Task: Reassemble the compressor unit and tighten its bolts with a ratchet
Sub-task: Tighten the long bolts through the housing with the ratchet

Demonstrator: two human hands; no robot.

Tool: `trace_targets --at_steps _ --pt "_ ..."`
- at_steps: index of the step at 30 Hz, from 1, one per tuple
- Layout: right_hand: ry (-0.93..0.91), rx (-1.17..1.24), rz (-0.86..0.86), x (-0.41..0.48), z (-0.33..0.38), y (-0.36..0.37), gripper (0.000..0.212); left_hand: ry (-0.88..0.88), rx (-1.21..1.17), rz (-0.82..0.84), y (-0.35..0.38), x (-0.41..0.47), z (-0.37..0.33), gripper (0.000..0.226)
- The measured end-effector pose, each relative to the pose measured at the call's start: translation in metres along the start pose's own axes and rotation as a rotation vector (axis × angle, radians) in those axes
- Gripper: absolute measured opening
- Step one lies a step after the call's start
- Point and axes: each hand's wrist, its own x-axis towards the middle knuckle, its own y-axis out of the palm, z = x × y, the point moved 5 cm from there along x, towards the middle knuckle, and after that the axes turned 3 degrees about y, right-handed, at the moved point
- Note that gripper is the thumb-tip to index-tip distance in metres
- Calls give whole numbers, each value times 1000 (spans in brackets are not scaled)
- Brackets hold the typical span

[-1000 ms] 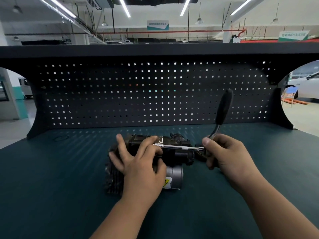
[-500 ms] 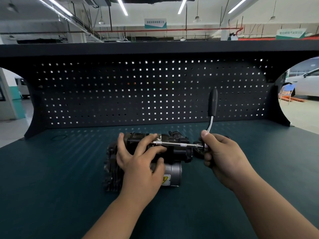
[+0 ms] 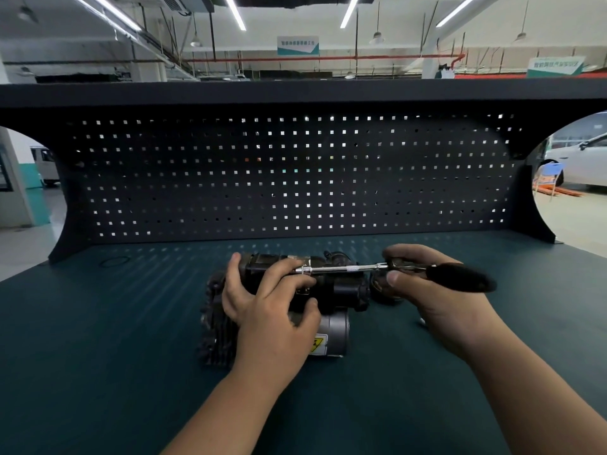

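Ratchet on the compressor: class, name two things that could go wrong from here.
1. The long chrome extension bar runs nearly level from the black-handled ratchet in the right hand to the black compressor unit; its socket end could tilt and slip off.
2. The left hand grips the unit with fingers right at that socket end, so a slip might pinch them.

A single wide-angle camera is worn on the person's head. It faces forward and tilts down across the counter, square to the pegboard panel at the far edge. It sits close. The left forearm and right forearm run in from the bottom edge. The left grip on the compressor and the right grip on the ratchet fill the lower middle. Above the panel's top shelf it takes in the hall's strip lights. The shelf's straight edge bows downward toward the sides.
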Motion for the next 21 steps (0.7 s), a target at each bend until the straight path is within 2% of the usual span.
trace_targets --at_steps 6,11,16,21 --pt "77 221 -65 2 -5 9 8 26 21 -52 -6 -4 6 25" --pt "270 392 -127 0 -14 19 30 51 83 -37 -7 -5 7 26" --pt "360 448 -106 1 -21 24 28 142 122 -39 -6 -3 3 32" --pt "376 500 -110 1 -23 26 29 115 -8 22 -2 -5 3 21"
